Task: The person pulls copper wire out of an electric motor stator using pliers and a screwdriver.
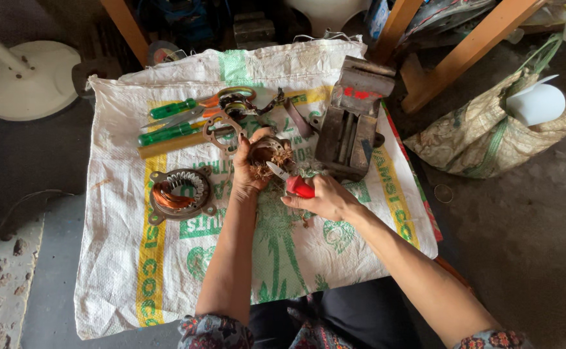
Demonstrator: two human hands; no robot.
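My left hand (pixel 247 169) grips a round motor stator (pixel 271 155) with frayed copper wire sticking out of it, held just above a white woven sack (pixel 121 271) spread over the table. My right hand (pixel 325 197) holds a red-handled knife (pixel 291 182), its short blade pointing up-left at the stator's windings. A second stator (pixel 179 194) with a coil of copper wire lies flat on the sack to the left of my left hand.
Two green-handled screwdrivers (pixel 170 123), orange-handled scissors (pixel 221 98) and a metal end plate (pixel 221 126) lie at the back of the sack. A grey bench vise (pixel 351 123) stands at the right. A bag (pixel 490 129) sits on the floor at right, a white fan base (pixel 28 77) at left.
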